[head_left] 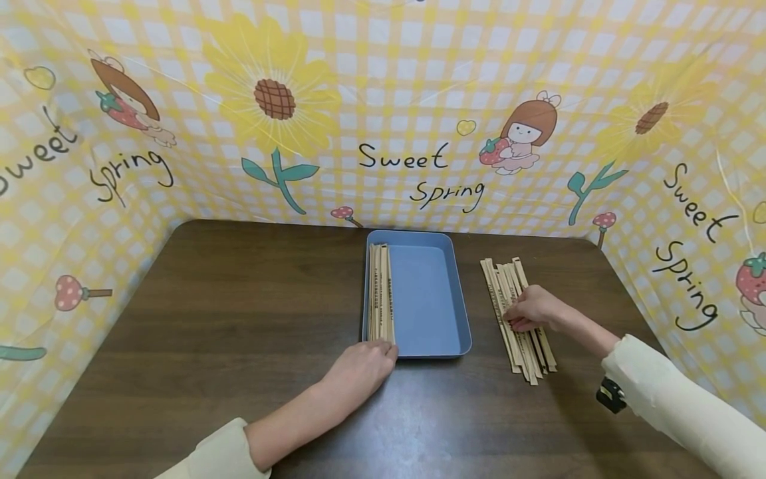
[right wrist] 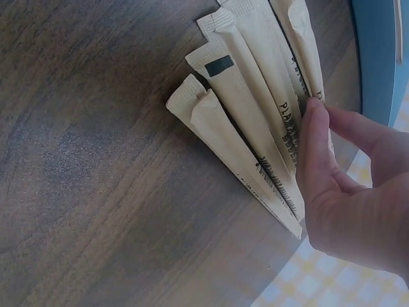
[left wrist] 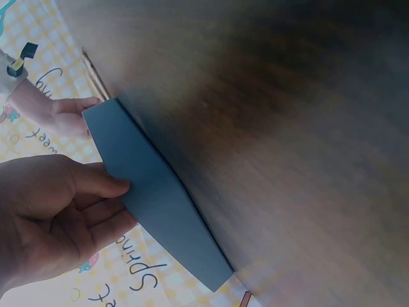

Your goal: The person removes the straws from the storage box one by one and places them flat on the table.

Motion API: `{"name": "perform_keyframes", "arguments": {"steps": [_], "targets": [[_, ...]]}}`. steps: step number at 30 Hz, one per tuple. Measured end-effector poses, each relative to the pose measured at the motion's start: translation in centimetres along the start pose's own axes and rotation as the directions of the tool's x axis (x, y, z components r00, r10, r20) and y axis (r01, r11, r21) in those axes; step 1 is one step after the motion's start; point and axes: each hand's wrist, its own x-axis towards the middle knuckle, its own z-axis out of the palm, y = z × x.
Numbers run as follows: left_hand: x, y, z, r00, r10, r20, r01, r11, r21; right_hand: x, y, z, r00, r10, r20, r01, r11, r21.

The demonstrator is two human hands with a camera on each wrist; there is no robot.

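A shallow blue tray (head_left: pixel 426 299) stands near the back of the table, with a row of long paper-wrapped straws (head_left: pixel 381 289) along its left wall. My left hand (head_left: pixel 360 370) holds the tray's near left corner; in the left wrist view its thumb lies on the outer wall (left wrist: pixel 156 198) and the other fingers go over the rim. To the right of the tray lies a loose, fanned pile of similar straws (head_left: pixel 524 352) in brown printed wrappers. Over the pile, my right hand (head_left: pixel 534 309) pinches a wrapped straw (right wrist: pixel 305 48) at the pile's tray-side edge between thumb and fingertips.
The dark wood table (head_left: pixel 251 299) runs up to a yellow checked cloth (head_left: pixel 389 120) that hangs at the back and both sides. A small black device (head_left: pixel 610 395) sits at the right sleeve. Bare tray floor lies right of the straw row.
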Motion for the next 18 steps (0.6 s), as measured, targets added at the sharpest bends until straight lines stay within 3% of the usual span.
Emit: {"name": "perform_keyframes", "arguments": {"steps": [18], "targets": [[0.07, 0.01, 0.03, 0.999, -0.006, 0.034, 0.006, 1.0, -0.019, -0.23, 0.38, -0.35, 0.998, -0.031, -0.047, 0.028, 0.998, -0.064]]}}
